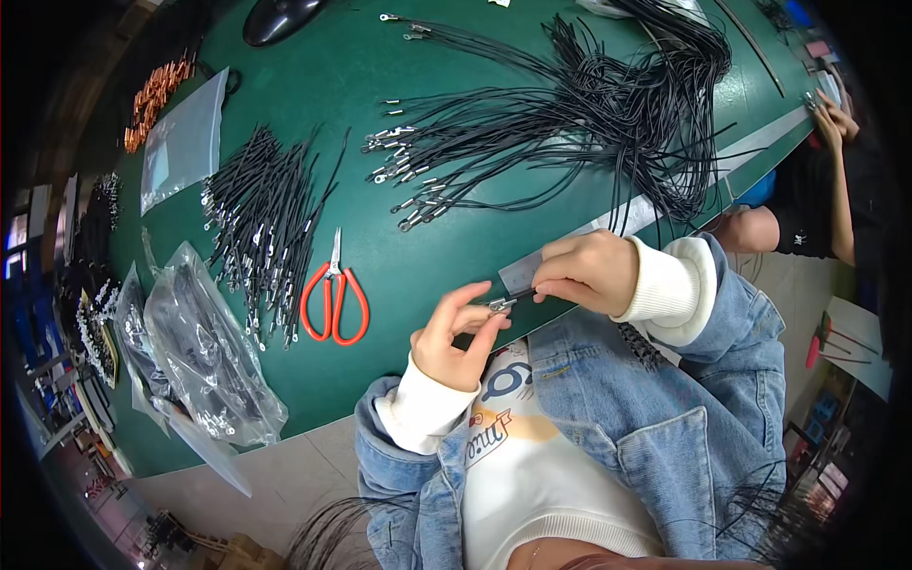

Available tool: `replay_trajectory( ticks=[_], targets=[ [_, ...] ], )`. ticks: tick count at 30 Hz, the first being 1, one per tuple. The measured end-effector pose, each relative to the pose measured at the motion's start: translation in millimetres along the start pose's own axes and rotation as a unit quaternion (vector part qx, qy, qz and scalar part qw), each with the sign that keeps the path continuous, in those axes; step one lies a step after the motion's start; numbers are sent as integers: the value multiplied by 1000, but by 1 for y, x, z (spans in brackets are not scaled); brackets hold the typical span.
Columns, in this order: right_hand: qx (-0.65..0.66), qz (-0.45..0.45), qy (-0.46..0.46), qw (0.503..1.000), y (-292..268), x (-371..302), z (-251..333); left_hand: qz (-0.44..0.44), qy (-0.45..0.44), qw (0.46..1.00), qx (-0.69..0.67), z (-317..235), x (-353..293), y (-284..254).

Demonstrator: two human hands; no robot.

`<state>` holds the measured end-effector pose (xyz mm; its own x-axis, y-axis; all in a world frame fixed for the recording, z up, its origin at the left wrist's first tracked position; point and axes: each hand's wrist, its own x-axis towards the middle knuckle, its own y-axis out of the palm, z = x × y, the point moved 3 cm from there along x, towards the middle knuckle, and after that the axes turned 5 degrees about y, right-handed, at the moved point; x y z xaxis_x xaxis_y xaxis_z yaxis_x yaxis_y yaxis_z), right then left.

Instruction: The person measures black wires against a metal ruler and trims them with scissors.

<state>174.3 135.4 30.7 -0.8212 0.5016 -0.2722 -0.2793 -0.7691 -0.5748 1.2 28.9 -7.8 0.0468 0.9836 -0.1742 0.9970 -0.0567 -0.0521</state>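
Observation:
Close to the table's front edge, my left hand [446,334] pinches the silver metal terminal [499,305] of a short black cable between thumb and fingertips. My right hand [594,273] is closed on the black part of the same cable, just right of the terminal. Whether the black part is bare wire or a sleeve is too small to tell. Left of my hands lie red-handled scissors [335,302], blades pointing away from me. Beyond my hands spreads a big bundle of long black cables [608,119] with metal ring terminals at their left ends.
A pile of short black cables with terminals [271,223] lies left of the scissors. Further left are a filled clear plastic bag [204,347], a flat plastic bag [183,142] and copper-coloured parts [155,100]. A metal ruler [760,142] runs along the green table's [332,389] edge. At right, another person's hand [831,123] works.

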Motion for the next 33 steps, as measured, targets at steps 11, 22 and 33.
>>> replay_trajectory(
  ticks=[11,22,33],
  targets=[
    [-46,-77,-13,996,11,11,-6,-53,251,916,310,-22,10,-1],
    [-39,-82,2,996,12,11,-7,-51,258,904,337,-15,21,11],
    [-7,-118,2,993,12,9,-10,-29,315,873,372,-14,13,9]
  ],
)
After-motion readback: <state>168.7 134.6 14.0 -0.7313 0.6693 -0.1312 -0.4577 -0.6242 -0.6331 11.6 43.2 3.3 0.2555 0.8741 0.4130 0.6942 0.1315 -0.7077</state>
